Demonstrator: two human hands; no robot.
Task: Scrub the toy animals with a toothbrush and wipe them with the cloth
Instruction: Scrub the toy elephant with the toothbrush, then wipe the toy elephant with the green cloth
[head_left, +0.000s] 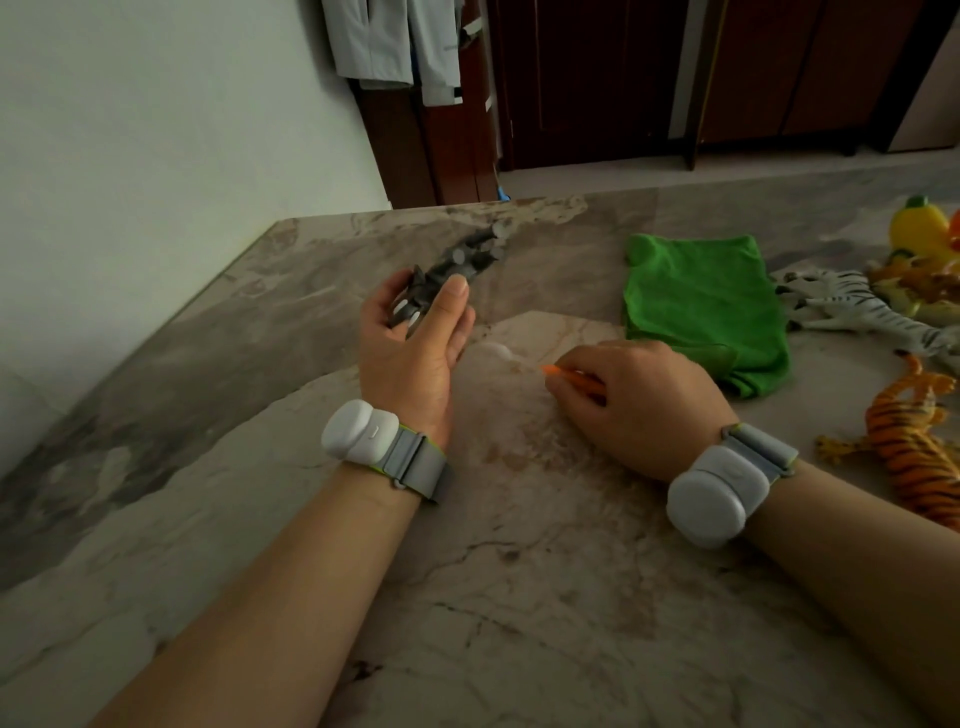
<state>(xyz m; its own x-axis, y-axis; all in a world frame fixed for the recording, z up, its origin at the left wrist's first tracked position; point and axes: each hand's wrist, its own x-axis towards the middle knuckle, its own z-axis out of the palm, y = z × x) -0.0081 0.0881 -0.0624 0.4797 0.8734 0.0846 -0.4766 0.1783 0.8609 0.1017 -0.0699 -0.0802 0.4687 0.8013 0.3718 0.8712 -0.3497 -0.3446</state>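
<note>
My left hand (415, 348) holds a grey toy elephant (460, 260) with white tusks above the marble table, thumb laid over its body and its feet pointing away from me. Near the table's middle my right hand (634, 400) rests low and grips an orange toothbrush (574, 378); only part of the handle shows beyond my fingers, and the bristle end is hidden. A green cloth (701, 306) lies crumpled just behind my right hand.
At the right edge lie a white striped tiger (852, 306), an orange tiger (919, 447), a yellow duck (919, 223) and other orange toys. The marble table (519, 597) meets a white wall on the left. Dark wooden cabinets stand beyond it.
</note>
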